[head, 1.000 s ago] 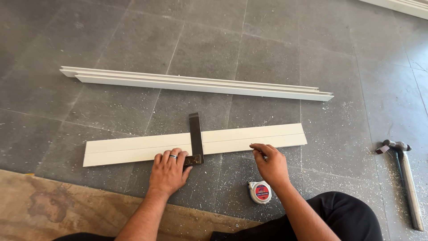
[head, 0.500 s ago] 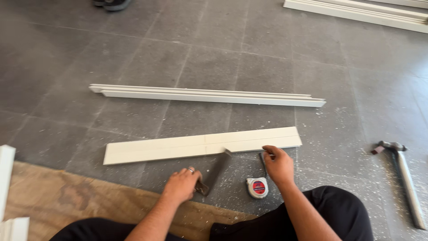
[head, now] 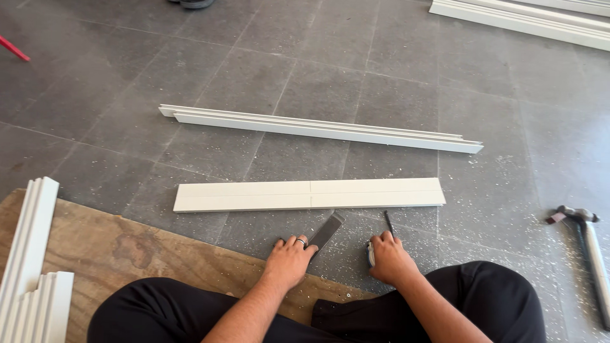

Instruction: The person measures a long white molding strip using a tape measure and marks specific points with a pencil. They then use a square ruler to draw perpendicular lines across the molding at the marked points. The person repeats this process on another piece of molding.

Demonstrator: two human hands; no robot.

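Long trim pieces (head: pixel 318 129) lie beyond the white board (head: pixel 310 194), well apart. Plywood sheet (head: pixel 127 254) sits near-left of the board; hammer (head: pixel 588 244) far right. Left hand (head: pixel 289 260), just below the board, grips the square (head: pixel 326 230). Right hand (head: pixel 389 259) beside it holds a pencil (head: pixel 387 223), covering the tape measure (head: pixel 370 253).

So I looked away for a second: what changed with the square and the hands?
The left hand drew the square off the white board onto the floor near the knees. The right hand, holding a pencil, came down over the tape measure. Board, long trim and hammer stayed put.
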